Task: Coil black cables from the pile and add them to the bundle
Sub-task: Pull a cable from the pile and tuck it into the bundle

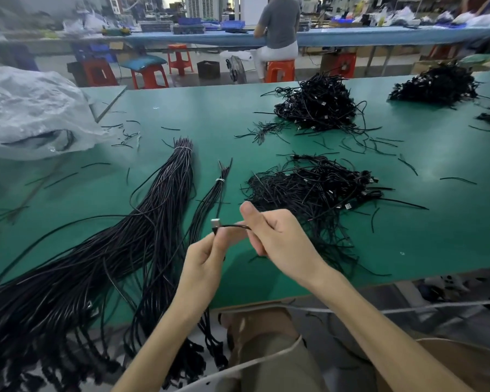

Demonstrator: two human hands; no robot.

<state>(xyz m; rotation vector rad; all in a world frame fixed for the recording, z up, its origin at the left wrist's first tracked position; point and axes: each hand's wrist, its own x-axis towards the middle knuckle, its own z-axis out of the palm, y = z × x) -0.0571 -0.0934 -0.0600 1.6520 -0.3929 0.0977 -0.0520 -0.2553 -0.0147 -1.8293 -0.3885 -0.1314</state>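
Both hands are up over the near edge of the green mat-covered surface (181, 114), sharing one thin black cable (234, 226) with a silver plug on its end. The left hand (207, 258) pinches it right below the plug, fingers (219, 240) curled in, plug poking out the top. The right hand (277, 239) has the cable a short way along, thumb up, the rest curled. The cable vanishes into that grip, so I think it's a pinch but can't see exactly how. The stretch between the hands runs about level, in the air.

Just behind and right of the hands sits the tangled pile of loose black cables (314, 188). Off to the left lies a fat bundle of long black cables (164, 210), tied with a white band near its far end, its near ends spilling over the edge. Between those two there's a skinny tied bundle (210, 199), running just behind the left hand.

Further back are two more black cable heaps (317, 106), plus short black offcuts scattered around. A crumpled clear plastic bag (31, 111) sits far left. The room's a workshop: a long blue bench (181, 38), orange plastic stools (280, 70), and a person in a grey top (279, 24) sitting on one, back turned.
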